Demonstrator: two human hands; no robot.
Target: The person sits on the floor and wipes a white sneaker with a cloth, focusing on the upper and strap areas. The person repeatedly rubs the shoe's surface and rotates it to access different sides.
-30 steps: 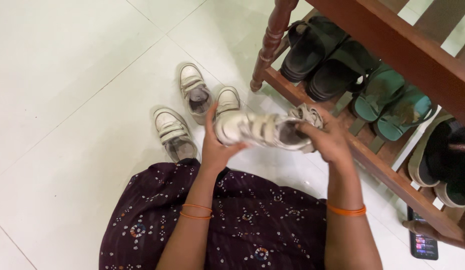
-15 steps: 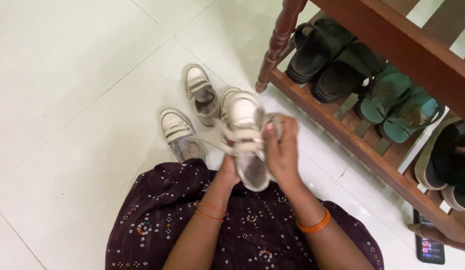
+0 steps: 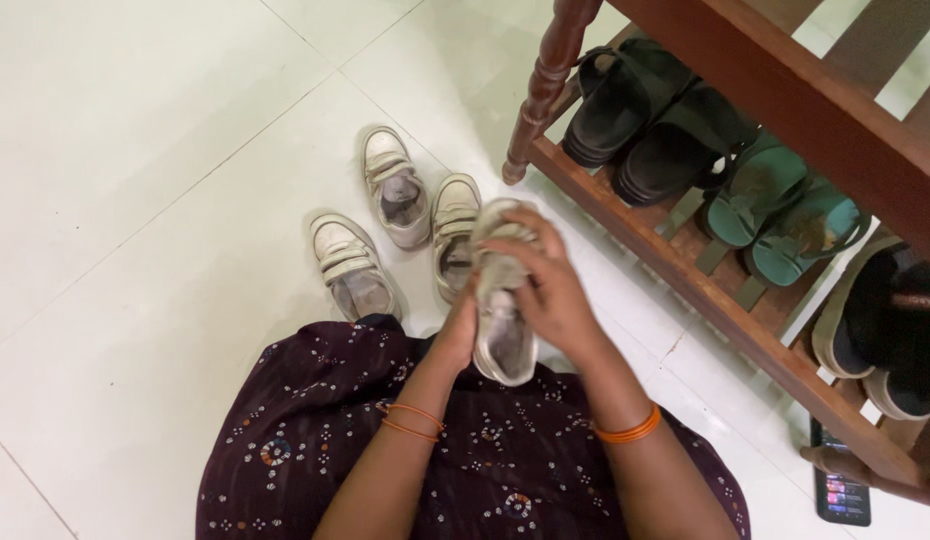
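Both my hands hold one small white strap shoe [image 3: 504, 340] in front of my lap, its opening facing up toward me. My right hand [image 3: 545, 290] covers the toe and straps from above. My left hand [image 3: 458, 335] grips its left side from below. Three more white strap shoes stand on the tiled floor just beyond: one [image 3: 453, 235] right behind the held shoe, one [image 3: 393, 186] further back, one [image 3: 349, 265] to the left. Orange bangles ring both wrists.
A dark wooden shoe rack [image 3: 685, 280] runs along the right, with black sandals [image 3: 640, 105], green sandals [image 3: 780, 210] and a dark and beige pair [image 3: 885, 330] on its low shelf. A phone [image 3: 842, 490] lies on the floor by the rack's near leg. White floor tiles [image 3: 135, 150] stretch left.
The held shoe turned from lying sideways between my hands to pointing away from me, and came lower toward my lap. My right hand slid over its toe.
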